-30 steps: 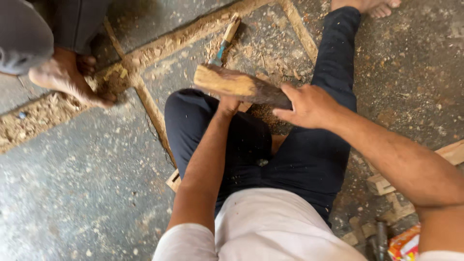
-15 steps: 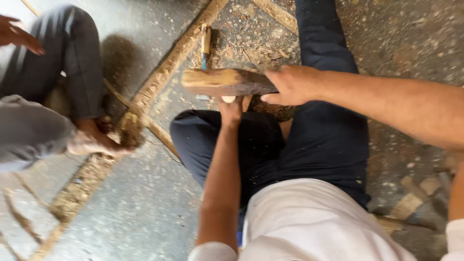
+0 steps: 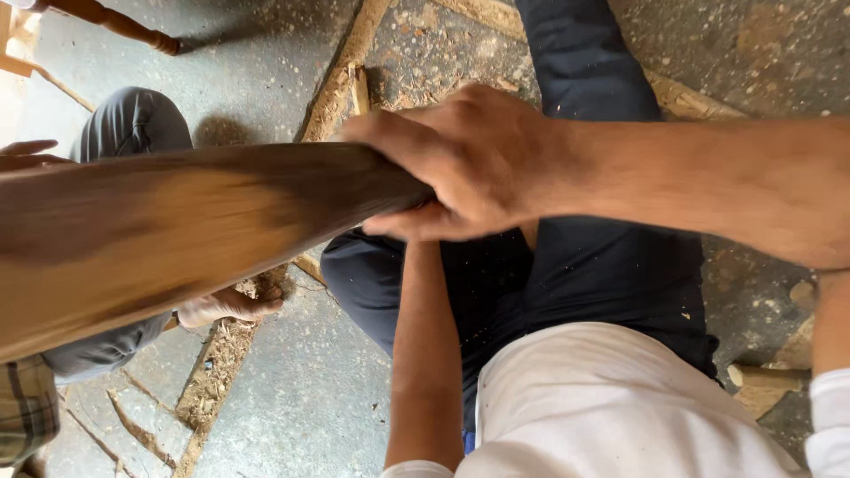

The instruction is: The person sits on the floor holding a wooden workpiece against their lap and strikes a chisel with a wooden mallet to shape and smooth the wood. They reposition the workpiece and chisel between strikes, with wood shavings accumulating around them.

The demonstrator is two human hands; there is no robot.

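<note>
My right hand (image 3: pixel 460 164) is shut on the end of a thick brown wooden piece (image 3: pixel 177 230). The wood is lifted close to the camera and stretches blurred to the left edge. My left forearm (image 3: pixel 425 354) reaches up under that grip; the left hand itself is hidden behind the right hand and the wood. Below are my dark trousers (image 3: pixel 602 265) and white shirt (image 3: pixel 611 407), as I sit on the floor.
Another person sits at the left in grey trousers (image 3: pixel 133 128), with a bare foot (image 3: pixel 230 305) on the speckled concrete floor (image 3: pixel 310 389) and a hand (image 3: pixel 27 155) at the left edge. A turned wooden leg (image 3: pixel 115 22), wood strips and shavings lie around.
My right hand has raised the wooden piece toward the camera, so it now fills the left half of the view. The view has swung left toward the other person.
</note>
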